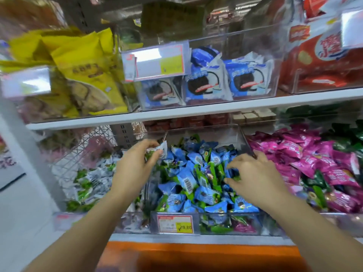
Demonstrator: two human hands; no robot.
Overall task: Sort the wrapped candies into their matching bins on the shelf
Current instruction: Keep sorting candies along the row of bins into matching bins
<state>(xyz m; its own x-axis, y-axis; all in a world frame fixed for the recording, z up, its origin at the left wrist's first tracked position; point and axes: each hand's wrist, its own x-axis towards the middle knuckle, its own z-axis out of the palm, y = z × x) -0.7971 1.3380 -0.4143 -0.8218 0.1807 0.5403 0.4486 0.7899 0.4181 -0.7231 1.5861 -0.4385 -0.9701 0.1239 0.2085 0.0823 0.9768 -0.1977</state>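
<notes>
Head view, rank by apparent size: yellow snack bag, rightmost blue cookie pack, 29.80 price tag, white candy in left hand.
1. yellow snack bag
2. blue cookie pack
3. price tag (nearer, so flattered)
4. white candy

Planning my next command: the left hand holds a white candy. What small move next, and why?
Probably move the left hand leftward and drop its white candy into the left bin: wrappers there look white-and-green, while the middle bin is mostly blue.

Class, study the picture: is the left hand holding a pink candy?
No, the left hand pinches a candy whose wrapper is white, not pink.
</notes>
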